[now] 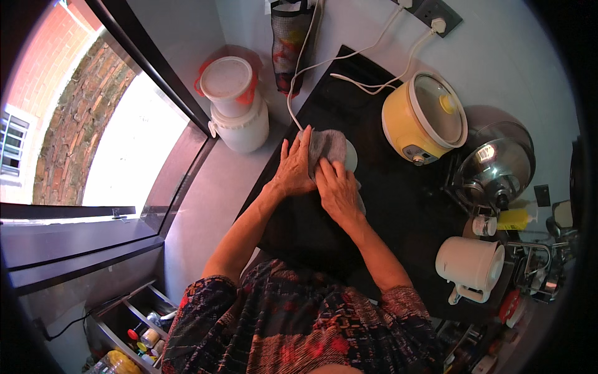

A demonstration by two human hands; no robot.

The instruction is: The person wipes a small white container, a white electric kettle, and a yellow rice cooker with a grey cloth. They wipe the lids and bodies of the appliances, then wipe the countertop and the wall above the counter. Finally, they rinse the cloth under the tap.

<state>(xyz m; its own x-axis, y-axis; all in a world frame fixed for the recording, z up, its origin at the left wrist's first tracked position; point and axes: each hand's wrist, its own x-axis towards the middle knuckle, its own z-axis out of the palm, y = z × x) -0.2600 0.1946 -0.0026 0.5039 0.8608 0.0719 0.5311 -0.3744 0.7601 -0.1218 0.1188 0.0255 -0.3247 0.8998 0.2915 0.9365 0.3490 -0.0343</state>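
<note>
Both hands work at the middle of a black countertop [398,206]. The left hand [293,168] lies flat, fingers extended and together, its fingertips on the left edge of a grey cloth [327,146]. The right hand [337,190] lies just to the right, touching the left hand, fingers curled down onto the near part of the same cloth; whether they pinch the fabric or only press on it cannot be told. The cloth covers most of a pale round object [351,156], of which only a curved edge shows at its right side. A white cable [299,75] runs from the cloth's far edge up the wall. To the right stands a yellow cooker [423,118] with a glass lid, its own white cable going to a wall socket [436,19]. Further right sits a steel pot [498,162], and nearer, a white kettle [470,265]. Far left of the counter, two stacked white lidded tubs [237,106] stand by the window [93,124].
</note>
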